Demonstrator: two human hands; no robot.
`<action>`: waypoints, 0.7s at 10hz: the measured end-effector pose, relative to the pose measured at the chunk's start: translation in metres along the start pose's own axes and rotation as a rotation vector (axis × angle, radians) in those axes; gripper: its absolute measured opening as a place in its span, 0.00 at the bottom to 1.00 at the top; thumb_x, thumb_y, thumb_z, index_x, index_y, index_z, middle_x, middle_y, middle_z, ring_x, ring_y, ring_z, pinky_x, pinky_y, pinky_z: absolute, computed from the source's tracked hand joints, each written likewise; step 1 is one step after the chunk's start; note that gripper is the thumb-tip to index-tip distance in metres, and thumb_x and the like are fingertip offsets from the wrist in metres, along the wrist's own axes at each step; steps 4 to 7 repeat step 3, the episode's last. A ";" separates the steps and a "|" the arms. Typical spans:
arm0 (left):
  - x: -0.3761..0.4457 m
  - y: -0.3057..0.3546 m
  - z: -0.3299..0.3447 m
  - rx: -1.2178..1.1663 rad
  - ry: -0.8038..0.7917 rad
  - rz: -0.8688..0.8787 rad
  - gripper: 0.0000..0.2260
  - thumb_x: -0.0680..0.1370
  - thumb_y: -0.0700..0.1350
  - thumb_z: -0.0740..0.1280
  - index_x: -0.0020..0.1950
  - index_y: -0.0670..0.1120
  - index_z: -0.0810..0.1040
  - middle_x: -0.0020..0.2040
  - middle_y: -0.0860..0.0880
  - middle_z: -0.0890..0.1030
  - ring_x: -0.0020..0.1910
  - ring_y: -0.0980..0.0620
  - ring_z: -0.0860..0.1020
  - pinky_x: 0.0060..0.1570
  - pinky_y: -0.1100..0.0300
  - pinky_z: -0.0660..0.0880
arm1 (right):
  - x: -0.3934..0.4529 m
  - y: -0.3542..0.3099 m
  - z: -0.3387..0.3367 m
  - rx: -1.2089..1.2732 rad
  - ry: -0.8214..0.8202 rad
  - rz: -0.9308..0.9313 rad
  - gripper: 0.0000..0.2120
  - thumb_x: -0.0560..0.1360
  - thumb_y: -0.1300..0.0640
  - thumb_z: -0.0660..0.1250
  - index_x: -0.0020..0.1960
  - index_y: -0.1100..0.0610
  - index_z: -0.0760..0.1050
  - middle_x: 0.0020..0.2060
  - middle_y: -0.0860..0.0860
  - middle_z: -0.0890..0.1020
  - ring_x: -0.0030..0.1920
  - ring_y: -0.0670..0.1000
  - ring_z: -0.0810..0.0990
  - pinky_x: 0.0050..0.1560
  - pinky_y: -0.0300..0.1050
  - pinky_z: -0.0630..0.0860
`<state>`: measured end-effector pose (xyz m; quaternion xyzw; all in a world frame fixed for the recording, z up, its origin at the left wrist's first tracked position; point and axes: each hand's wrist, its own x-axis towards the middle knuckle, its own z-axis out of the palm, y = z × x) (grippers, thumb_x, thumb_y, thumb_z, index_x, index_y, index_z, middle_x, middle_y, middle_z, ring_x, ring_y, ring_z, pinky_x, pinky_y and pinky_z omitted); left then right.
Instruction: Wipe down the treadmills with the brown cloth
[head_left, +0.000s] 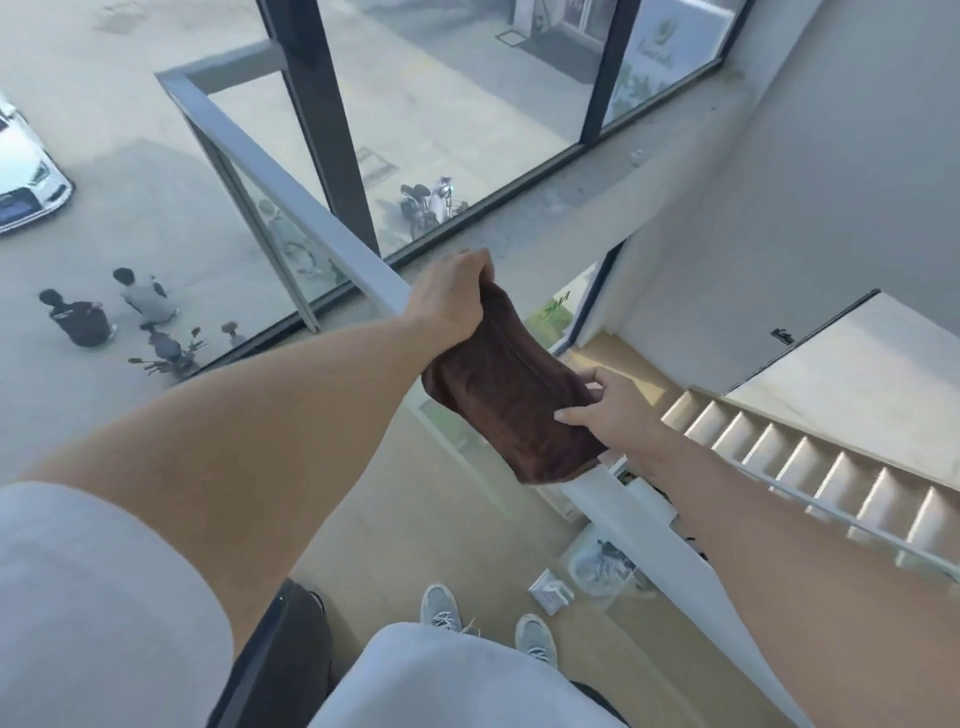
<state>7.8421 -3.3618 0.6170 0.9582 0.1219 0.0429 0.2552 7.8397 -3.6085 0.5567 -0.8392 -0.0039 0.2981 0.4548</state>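
Your left hand (449, 296) and right hand (605, 408) are gripping the brown cloth (511, 395) at twelve o'clock on the railing (291, 182); you are still fetching it, treadmills unseen.

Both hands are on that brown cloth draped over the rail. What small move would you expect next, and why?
Probably lifting the brown cloth off the grey handrail. The left hand grips its far end and the right hand pinches its near edge, so it is held at both ends while still folded over the rail. No treadmill shows in this view, so the cloth likely has to be carried elsewhere first.
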 end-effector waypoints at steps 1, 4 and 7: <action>0.007 -0.007 0.010 -0.047 0.030 0.000 0.18 0.75 0.27 0.60 0.57 0.46 0.77 0.58 0.49 0.79 0.57 0.46 0.76 0.50 0.54 0.70 | 0.003 0.008 0.002 0.086 0.088 0.045 0.18 0.70 0.63 0.80 0.54 0.50 0.78 0.49 0.51 0.86 0.46 0.53 0.87 0.51 0.56 0.85; 0.008 -0.027 0.011 -0.066 0.002 -0.051 0.20 0.78 0.33 0.66 0.68 0.48 0.74 0.66 0.49 0.76 0.63 0.47 0.76 0.58 0.52 0.74 | 0.010 0.016 0.010 -0.023 0.309 0.068 0.16 0.75 0.60 0.75 0.58 0.47 0.77 0.55 0.48 0.83 0.53 0.51 0.83 0.51 0.48 0.80; 0.008 -0.027 0.011 -0.066 0.002 -0.051 0.20 0.78 0.33 0.66 0.68 0.48 0.74 0.66 0.49 0.76 0.63 0.47 0.76 0.58 0.52 0.74 | 0.010 0.016 0.010 -0.023 0.309 0.068 0.16 0.75 0.60 0.75 0.58 0.47 0.77 0.55 0.48 0.83 0.53 0.51 0.83 0.51 0.48 0.80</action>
